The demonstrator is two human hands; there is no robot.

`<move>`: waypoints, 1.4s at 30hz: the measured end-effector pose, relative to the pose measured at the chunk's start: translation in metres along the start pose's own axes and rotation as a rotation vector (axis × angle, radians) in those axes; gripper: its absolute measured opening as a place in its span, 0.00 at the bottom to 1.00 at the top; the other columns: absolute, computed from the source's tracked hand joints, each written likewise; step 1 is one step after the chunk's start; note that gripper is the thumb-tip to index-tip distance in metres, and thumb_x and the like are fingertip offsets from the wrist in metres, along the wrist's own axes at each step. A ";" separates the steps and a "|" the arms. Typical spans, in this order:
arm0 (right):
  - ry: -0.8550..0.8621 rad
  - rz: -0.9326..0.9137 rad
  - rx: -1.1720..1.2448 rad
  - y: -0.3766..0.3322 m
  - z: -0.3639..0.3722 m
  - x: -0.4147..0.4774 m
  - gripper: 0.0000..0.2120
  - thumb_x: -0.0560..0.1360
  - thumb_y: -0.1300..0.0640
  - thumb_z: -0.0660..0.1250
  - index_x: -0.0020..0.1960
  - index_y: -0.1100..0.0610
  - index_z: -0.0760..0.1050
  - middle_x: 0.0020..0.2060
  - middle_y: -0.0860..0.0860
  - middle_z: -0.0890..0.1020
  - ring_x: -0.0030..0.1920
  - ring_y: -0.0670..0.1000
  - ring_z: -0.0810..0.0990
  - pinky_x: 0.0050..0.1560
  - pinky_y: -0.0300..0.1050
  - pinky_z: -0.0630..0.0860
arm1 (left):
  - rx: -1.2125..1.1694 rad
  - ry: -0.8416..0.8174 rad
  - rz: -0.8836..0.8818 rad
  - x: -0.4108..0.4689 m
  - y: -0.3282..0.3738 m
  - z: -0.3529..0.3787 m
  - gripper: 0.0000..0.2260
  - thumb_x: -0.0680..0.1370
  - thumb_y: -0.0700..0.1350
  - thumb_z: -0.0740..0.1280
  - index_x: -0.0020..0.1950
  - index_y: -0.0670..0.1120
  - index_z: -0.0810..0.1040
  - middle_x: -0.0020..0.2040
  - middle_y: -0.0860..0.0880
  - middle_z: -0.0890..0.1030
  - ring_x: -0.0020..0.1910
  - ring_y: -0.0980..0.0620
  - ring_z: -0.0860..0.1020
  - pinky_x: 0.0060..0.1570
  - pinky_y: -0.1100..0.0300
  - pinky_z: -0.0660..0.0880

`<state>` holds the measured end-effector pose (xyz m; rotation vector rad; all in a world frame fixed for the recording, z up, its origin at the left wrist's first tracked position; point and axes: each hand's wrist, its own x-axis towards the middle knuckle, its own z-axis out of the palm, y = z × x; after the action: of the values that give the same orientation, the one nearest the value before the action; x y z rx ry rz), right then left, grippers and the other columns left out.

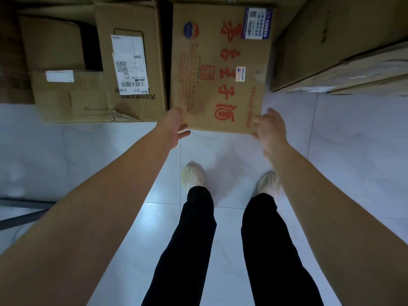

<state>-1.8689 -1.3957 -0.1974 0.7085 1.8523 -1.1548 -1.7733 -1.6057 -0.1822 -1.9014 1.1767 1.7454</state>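
A brown cardboard box (220, 69) with large red characters and a blue-and-white label stands on the floor in front of me. My left hand (174, 127) is at its near left corner, with straight fingers reaching under the near edge. At the near right corner is my right hand (270, 127), its fingers loosely bent against the box's edge. Neither hand clearly grips the box. Both hands are slightly blurred.
A second cardboard box (99, 69) with a white shipping label stands just left of the first, with a dark gap between them. More boxes (331, 47) are stacked at the right. My feet in white shoes (194, 175) stand on pale floor tiles (353, 151).
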 end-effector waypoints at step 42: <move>1.896 -0.682 -0.328 0.034 -0.469 -0.863 0.18 0.84 0.48 0.59 0.49 0.57 0.83 0.41 0.52 0.85 0.37 0.50 0.80 0.36 0.33 0.64 | 0.527 -0.979 2.344 -0.941 -0.060 0.155 0.19 0.84 0.58 0.55 0.43 0.48 0.74 0.40 0.50 0.83 0.36 0.51 0.80 0.41 0.59 0.80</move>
<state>-1.5693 -0.9884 0.6454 1.1275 3.9364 -0.1532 -1.7635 -1.1230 0.6422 1.5610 2.7361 1.6660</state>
